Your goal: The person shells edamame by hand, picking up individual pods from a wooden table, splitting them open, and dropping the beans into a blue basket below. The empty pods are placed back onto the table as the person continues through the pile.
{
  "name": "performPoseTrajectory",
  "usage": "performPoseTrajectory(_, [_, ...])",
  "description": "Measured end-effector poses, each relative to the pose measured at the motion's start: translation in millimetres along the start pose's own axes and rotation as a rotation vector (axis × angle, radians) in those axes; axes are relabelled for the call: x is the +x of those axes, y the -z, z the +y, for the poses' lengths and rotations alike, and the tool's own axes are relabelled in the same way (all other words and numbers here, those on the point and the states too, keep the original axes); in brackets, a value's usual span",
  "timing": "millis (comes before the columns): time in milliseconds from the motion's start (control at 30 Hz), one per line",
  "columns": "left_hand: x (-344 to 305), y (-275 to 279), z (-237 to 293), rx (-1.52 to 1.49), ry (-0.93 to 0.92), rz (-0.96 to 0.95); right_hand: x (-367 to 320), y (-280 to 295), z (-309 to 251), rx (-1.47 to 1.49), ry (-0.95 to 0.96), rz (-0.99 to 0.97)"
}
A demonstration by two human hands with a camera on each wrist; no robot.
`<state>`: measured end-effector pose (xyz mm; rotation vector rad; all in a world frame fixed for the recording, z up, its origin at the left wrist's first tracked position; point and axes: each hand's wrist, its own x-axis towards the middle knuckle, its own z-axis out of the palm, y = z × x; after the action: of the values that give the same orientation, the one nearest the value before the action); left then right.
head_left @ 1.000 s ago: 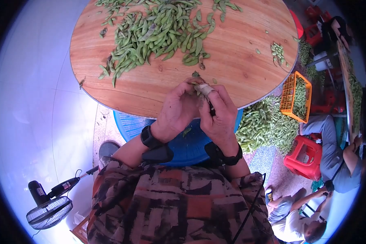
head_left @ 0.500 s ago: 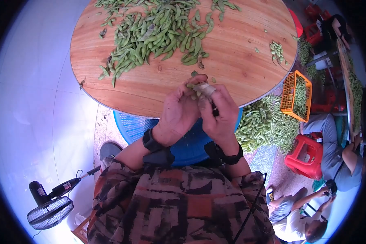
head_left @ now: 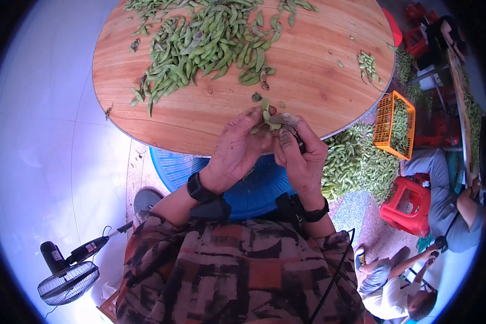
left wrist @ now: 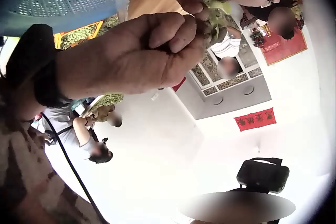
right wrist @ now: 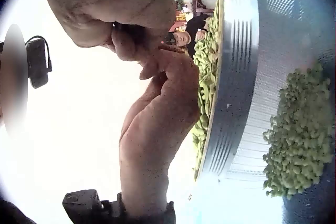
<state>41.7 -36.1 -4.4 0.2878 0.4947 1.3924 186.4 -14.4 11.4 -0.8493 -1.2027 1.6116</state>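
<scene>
In front of me, above the table's near edge, both hands hold a green bean pod (head_left: 266,110). My left hand (head_left: 233,148) pinches it from the left with fingertips and thumb. From the right, my right hand (head_left: 303,162) pinches the pod, its other fingers curled in. A greyish wrap covers a right fingertip (head_left: 282,119). The left wrist view shows the split-looking pod (left wrist: 218,11) between the fingertips. In the right wrist view the hands meet and hide it. Below them sits a blue basket (head_left: 173,167), with shelled green beans (right wrist: 302,134) inside.
A heap of pods (head_left: 200,48) covers the back of the round wooden table (head_left: 308,81); some loose beans (head_left: 367,65) lie at its right. On the floor are more pods (head_left: 356,167), an orange crate (head_left: 382,127) and a red stool (head_left: 407,208). A fan (head_left: 67,283) stands left.
The right hand has shifted slightly right and turned. The pod, mostly covered by the fingers earlier, now shows upright between the fingertips. The left hand has barely moved.
</scene>
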Motion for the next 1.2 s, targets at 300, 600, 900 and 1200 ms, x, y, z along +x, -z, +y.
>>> performPoseTrajectory(300, [0.4, -1.7, -7.2, 0.063, -0.049, 0.128, 0.4, -6.6, 5.7, -0.633, 0.54, 0.002])
performPoseTrajectory(600, [-3.1, -2.2, 4.1, 0.216, -0.021, 0.107, 0.1, -2.7, 4.3, -0.605, 0.526, -0.071])
performPoseTrajectory(900, [-5.3, -1.3, 6.2, 0.104, 0.058, 0.014, 2.6, 9.6, 3.7, -0.158, 0.178, 0.008])
performPoseTrajectory(1200, [-43.7, 33.4, 48.3, 1.452, 0.348, -0.811, 5.4, 123.5, -25.9, -0.17, 0.419, 0.591])
